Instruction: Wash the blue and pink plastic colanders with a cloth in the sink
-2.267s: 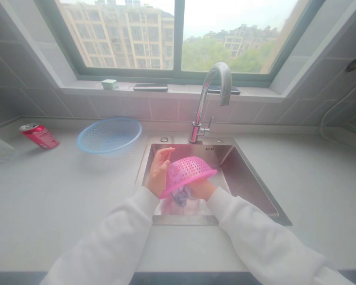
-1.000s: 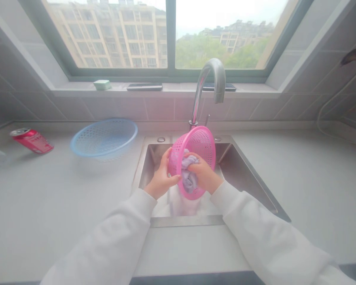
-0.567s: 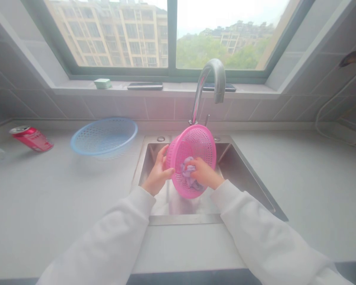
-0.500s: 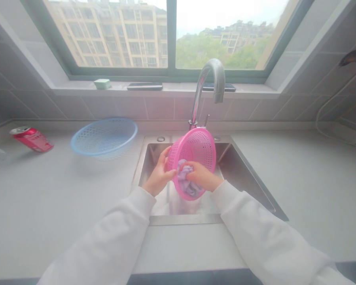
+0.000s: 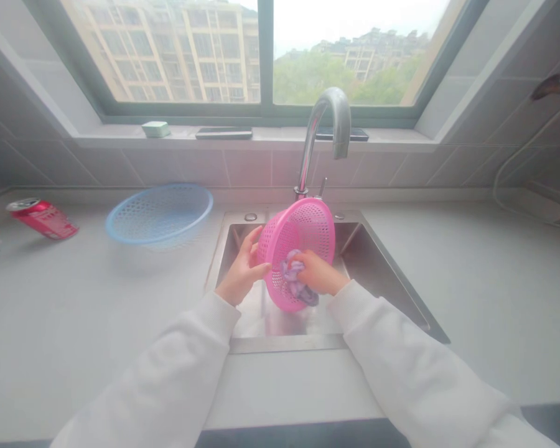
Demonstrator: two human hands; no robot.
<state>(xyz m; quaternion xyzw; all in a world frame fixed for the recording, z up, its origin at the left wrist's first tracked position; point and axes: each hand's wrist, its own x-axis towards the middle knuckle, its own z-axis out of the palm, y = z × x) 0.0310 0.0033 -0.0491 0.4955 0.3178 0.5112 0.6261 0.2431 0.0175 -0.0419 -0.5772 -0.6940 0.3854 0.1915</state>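
Note:
A pink plastic colander (image 5: 315,224) is tilted on its side over the steel sink (image 5: 378,274), its open mouth facing me and to the right. My left hand (image 5: 243,266) grips its left side, thumb at the rim and fingers around the outer wall. Bunched in my right hand (image 5: 320,272) is a light purple cloth (image 5: 295,274), pressed against the colander's inside near the lower rim. Part of the cloth hangs below my fingers. The fingertips of my right hand are partly hidden in the cloth.
A curved metal faucet (image 5: 338,118) rises behind the sink. On the counter to the left stand a blue basket (image 5: 161,214) and a red drink can (image 5: 46,219). A pale green block (image 5: 155,129) and a dark flat phone-like object (image 5: 224,133) lie on the windowsill.
My right hand has shifted the cloth slightly within the colander, baring more of the lower left wall. The cloth is bunched smaller. My left hand keeps its hold.

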